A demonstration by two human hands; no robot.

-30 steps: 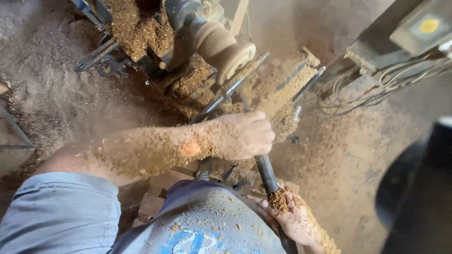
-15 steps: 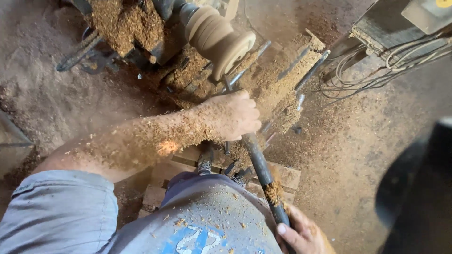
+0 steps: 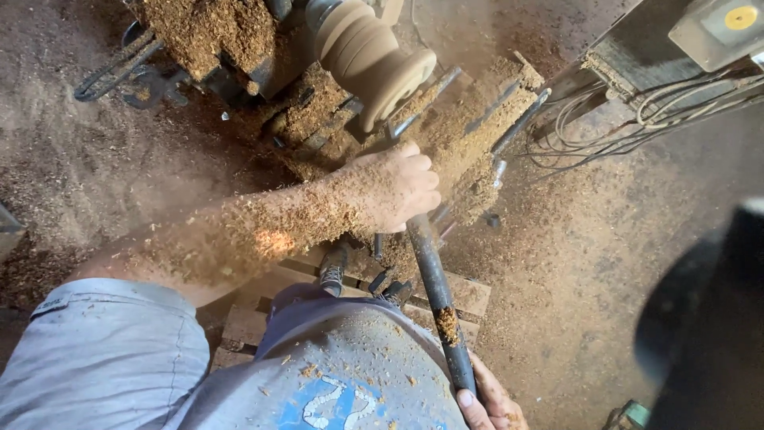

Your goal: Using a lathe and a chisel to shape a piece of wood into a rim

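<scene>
A pale wooden workpiece point(image 3: 368, 54) with turned grooves sits mounted on a lathe at the top middle. My left hand point(image 3: 395, 187), coated in sawdust along with the forearm, grips the front of a long dark turning tool point(image 3: 434, 291) just below the workpiece. The tool's handle runs down to my right hand point(image 3: 485, 400) at the bottom edge, which holds its end. The tool's tip is hidden behind my left hand.
Wood shavings cover the lathe bed point(image 3: 314, 111) and the floor all around. Several metal tools point(image 3: 517, 119) lie in a shavings pile to the right. Cables point(image 3: 637, 119) trail from a grey machine box at top right. A wooden pallet point(image 3: 465, 291) lies underfoot.
The view has shifted, so the lathe and workpiece now sit lower and closer. Both hands keep hold of the tool; my right hand now shows only at the bottom edge.
</scene>
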